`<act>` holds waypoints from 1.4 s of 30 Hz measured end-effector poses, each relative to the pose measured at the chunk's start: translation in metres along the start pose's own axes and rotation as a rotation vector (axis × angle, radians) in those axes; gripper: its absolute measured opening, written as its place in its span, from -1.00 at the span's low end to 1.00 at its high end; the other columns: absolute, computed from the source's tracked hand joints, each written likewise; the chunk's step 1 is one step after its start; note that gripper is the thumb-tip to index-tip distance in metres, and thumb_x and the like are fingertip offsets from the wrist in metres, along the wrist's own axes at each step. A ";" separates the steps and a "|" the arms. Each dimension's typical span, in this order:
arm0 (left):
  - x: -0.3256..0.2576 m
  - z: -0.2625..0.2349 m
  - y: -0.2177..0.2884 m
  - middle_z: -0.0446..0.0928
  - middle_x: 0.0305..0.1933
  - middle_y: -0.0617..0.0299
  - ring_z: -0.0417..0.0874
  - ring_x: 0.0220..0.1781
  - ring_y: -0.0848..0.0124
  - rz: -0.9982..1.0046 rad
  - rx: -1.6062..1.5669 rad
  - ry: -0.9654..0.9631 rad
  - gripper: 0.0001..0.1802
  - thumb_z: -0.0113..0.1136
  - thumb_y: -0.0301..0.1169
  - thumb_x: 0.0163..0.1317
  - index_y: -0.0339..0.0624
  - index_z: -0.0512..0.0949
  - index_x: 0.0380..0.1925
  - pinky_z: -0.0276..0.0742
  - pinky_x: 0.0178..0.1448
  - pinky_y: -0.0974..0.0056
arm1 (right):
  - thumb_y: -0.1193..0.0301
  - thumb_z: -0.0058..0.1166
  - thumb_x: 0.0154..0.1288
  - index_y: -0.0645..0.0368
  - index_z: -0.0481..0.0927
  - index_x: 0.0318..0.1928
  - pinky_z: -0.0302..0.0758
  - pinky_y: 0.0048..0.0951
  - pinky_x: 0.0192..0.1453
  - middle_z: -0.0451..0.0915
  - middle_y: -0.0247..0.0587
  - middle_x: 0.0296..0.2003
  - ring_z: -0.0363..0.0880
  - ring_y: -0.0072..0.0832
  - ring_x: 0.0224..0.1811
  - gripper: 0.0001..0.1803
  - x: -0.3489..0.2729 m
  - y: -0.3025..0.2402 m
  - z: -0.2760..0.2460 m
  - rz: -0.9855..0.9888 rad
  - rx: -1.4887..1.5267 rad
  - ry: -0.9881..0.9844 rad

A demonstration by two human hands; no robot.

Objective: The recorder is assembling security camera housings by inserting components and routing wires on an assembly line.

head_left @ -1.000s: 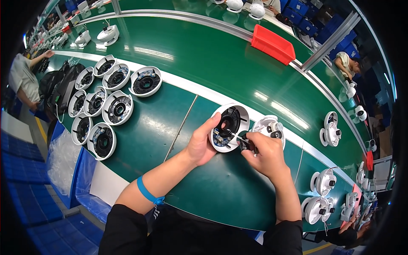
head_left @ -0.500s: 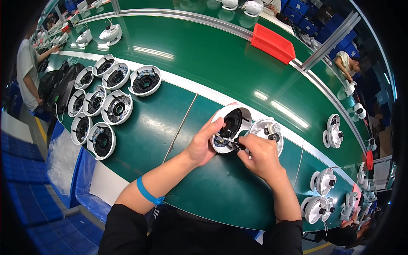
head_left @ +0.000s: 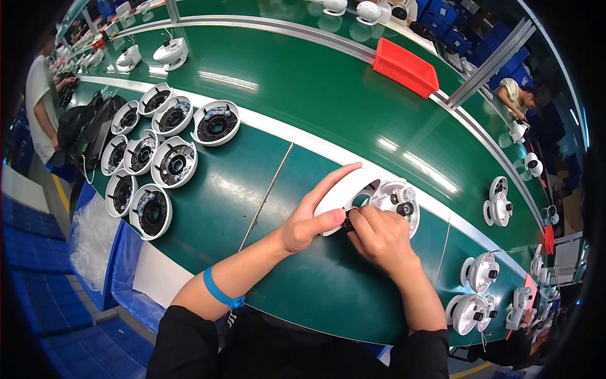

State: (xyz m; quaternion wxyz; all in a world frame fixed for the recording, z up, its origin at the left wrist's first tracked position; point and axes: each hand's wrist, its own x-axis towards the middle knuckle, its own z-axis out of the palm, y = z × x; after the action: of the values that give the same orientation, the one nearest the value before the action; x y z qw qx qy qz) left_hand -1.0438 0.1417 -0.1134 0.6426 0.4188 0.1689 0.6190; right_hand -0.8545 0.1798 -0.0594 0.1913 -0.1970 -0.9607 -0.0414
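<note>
Green belt [head_left: 303, 95] carries red bin [head_left: 405, 67]; hands [head_left: 344, 227] grip white housing [head_left: 344, 189].

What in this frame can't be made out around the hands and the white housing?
- Small dark part at the fingertips, head view: covered by the left hand and right hand.
- White housing: lower edge behind both hands.
- White units at right: warped near the rim.

Eight round white housings [head_left: 173, 162] lie clustered at the left of the counter [head_left: 303, 95]; one red bin [head_left: 405, 66] at the far edge; two hands [head_left: 379, 237] at work
</note>
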 end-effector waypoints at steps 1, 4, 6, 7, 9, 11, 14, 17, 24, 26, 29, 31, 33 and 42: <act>-0.001 0.000 0.001 0.29 0.54 -0.06 0.32 0.58 0.18 0.013 0.036 -0.012 0.13 0.34 0.05 0.26 -0.28 -0.01 0.62 0.18 0.62 0.12 | 0.46 0.43 -0.15 0.21 0.62 -0.17 0.51 -0.30 -0.45 0.60 -0.23 -0.33 0.62 -0.33 -0.49 -0.57 0.000 0.000 0.001 -0.001 0.000 0.001; -0.003 0.000 0.004 0.25 0.56 -0.05 0.28 0.60 0.17 0.032 0.136 -0.055 0.13 0.35 0.02 0.23 -0.27 -0.01 0.63 0.15 0.63 0.10 | 0.42 0.40 -0.09 0.17 0.61 -0.22 0.45 -0.40 -0.49 0.55 -0.31 -0.37 0.60 -0.49 -0.50 -0.65 -0.002 0.000 0.007 -0.005 -0.043 0.058; -0.005 0.000 0.004 0.22 0.59 -0.04 0.24 0.62 0.17 0.014 0.140 -0.065 0.14 0.36 0.00 0.21 -0.26 0.00 0.63 0.12 0.64 0.08 | 0.46 0.37 -0.05 0.18 0.66 -0.27 0.46 -0.40 -0.50 0.61 -0.29 -0.39 0.61 -0.47 -0.53 -0.74 -0.003 0.000 0.012 -0.012 -0.075 0.110; -0.005 -0.003 0.002 0.21 0.59 -0.03 0.23 0.62 0.18 0.036 0.208 -0.091 0.14 0.36 -0.01 0.19 -0.26 0.00 0.63 0.11 0.64 0.09 | 0.46 0.37 -0.05 0.18 0.66 -0.27 0.46 -0.40 -0.50 0.61 -0.29 -0.39 0.61 -0.47 -0.53 -0.74 -0.002 0.000 0.012 -0.013 -0.074 0.111; -0.006 -0.003 0.004 0.21 0.60 -0.01 0.23 0.62 0.18 0.016 0.228 -0.110 0.13 0.36 -0.05 0.17 -0.25 0.02 0.62 0.07 0.65 0.09 | 0.51 0.35 -0.03 0.18 0.69 -0.31 0.47 -0.38 -0.51 0.62 -0.29 -0.42 0.60 -0.45 -0.55 -0.80 -0.001 0.000 0.009 0.018 -0.009 0.147; -0.006 0.000 0.010 0.21 0.59 -0.01 0.23 0.62 0.18 -0.015 0.185 -0.127 0.12 0.35 -0.06 0.17 -0.25 0.01 0.62 0.07 0.65 0.09 | 0.52 0.35 -0.04 0.18 0.68 -0.31 0.48 -0.37 -0.51 0.61 -0.29 -0.42 0.60 -0.43 -0.55 -0.80 0.003 0.001 0.004 0.034 0.009 0.174; -0.006 0.001 0.010 0.22 0.58 -0.01 0.24 0.62 0.17 -0.039 0.146 -0.139 0.13 0.34 -0.05 0.17 -0.25 0.00 0.63 0.06 0.66 0.10 | 0.53 0.37 -0.05 0.18 0.68 -0.32 0.50 -0.32 -0.49 0.60 -0.28 -0.43 0.60 -0.40 -0.55 -0.79 0.001 0.002 0.005 0.064 0.037 0.205; -0.005 0.001 0.001 0.25 0.56 -0.01 0.28 0.60 0.18 -0.039 0.026 -0.083 0.15 0.34 -0.01 0.18 -0.26 -0.03 0.63 0.11 0.64 0.14 | 0.56 0.36 -0.04 0.17 0.66 -0.29 0.53 -0.30 -0.47 0.60 -0.28 -0.42 0.63 -0.34 -0.52 -0.77 0.000 0.003 0.004 0.106 0.096 0.163; 0.003 -0.008 -0.019 0.32 0.50 -0.04 0.37 0.52 0.21 0.029 -0.280 0.051 -0.13 0.07 -0.06 0.46 -0.26 0.03 0.60 0.25 0.58 0.15 | 0.68 0.25 0.01 0.24 0.64 -0.17 0.67 -0.27 -0.31 0.72 -0.15 -0.15 0.75 -0.17 -0.33 -0.70 0.001 0.007 0.005 0.167 0.318 0.142; 0.004 -0.008 -0.022 0.32 0.50 -0.02 0.37 0.52 0.24 0.018 -0.243 0.057 -0.13 0.09 -0.09 0.46 -0.26 0.02 0.61 0.25 0.57 0.16 | 0.69 0.23 0.02 0.25 0.64 -0.15 0.68 -0.26 -0.29 0.73 -0.13 -0.10 0.76 -0.14 -0.31 -0.69 -0.002 0.008 0.006 0.197 0.362 0.145; 0.002 -0.001 -0.022 0.33 0.50 -0.01 0.37 0.51 0.24 0.020 -0.177 0.052 -0.13 0.10 -0.12 0.45 -0.25 0.01 0.61 0.24 0.57 0.16 | 0.70 0.22 0.01 0.25 0.64 -0.14 0.68 -0.26 -0.30 0.71 -0.10 -0.10 0.75 -0.13 -0.32 -0.67 0.000 0.005 0.007 0.133 0.328 0.120; 0.002 -0.001 -0.023 0.33 0.49 -0.01 0.38 0.50 0.23 0.009 -0.173 0.029 -0.13 0.10 -0.15 0.44 -0.26 0.01 0.62 0.22 0.57 0.17 | 0.70 0.23 0.01 0.26 0.63 -0.12 0.67 -0.25 -0.31 0.71 -0.11 -0.12 0.75 -0.13 -0.32 -0.65 -0.001 0.006 0.008 0.125 0.300 0.119; 0.003 -0.001 -0.024 0.30 0.52 -0.08 0.37 0.53 0.18 0.017 0.056 0.029 0.03 0.16 0.05 0.36 -0.28 -0.05 0.62 0.26 0.59 0.10 | 0.69 0.24 0.00 0.26 0.62 -0.10 0.66 -0.25 -0.32 0.70 -0.13 -0.13 0.74 -0.13 -0.32 -0.64 -0.003 0.007 0.009 0.122 0.267 0.118; 0.014 -0.003 -0.034 0.34 0.51 0.05 0.42 0.51 0.21 0.004 -0.364 0.155 -0.20 -0.01 -0.04 0.54 -0.20 0.02 0.61 0.33 0.57 0.09 | 0.76 0.12 0.00 0.31 0.64 -0.07 0.65 -0.24 -0.29 0.59 -0.05 -0.13 0.70 -0.15 -0.31 -0.60 -0.008 0.016 0.007 0.274 0.441 0.230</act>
State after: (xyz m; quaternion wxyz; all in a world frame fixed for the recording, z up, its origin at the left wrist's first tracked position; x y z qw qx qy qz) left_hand -1.0216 0.1592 -0.1361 0.6915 0.2472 0.1025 0.6710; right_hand -0.8435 0.1926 -0.0687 0.3410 -0.2726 -0.8829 0.1730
